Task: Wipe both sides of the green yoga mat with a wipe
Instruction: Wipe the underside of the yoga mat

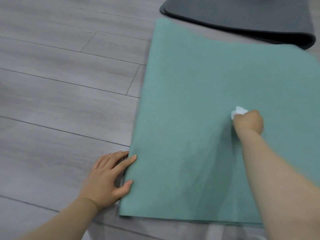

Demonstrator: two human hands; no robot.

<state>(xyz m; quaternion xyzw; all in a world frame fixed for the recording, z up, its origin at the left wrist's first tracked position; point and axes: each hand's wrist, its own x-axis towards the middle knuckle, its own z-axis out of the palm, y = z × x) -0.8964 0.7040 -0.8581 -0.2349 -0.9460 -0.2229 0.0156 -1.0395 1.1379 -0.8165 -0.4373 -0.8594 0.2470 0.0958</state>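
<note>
The green yoga mat (199, 101) lies flat on the floor, filling the right half of the view, its left edge and near edge visible. My right hand (248, 123) is on the mat's middle right, fingers curled round a crumpled white wipe (239, 111) that pokes out ahead of the knuckles and touches the mat. My left hand (110, 177) rests on the floor at the mat's left edge, fingers fairly straight, with the index fingertip and thumb tip lying on the mat's border.
A dark grey mat (242, 16), folded double, lies beyond the green mat at the top right, close to its far edge. Grey wood-plank floor (60, 75) spreads across the left half.
</note>
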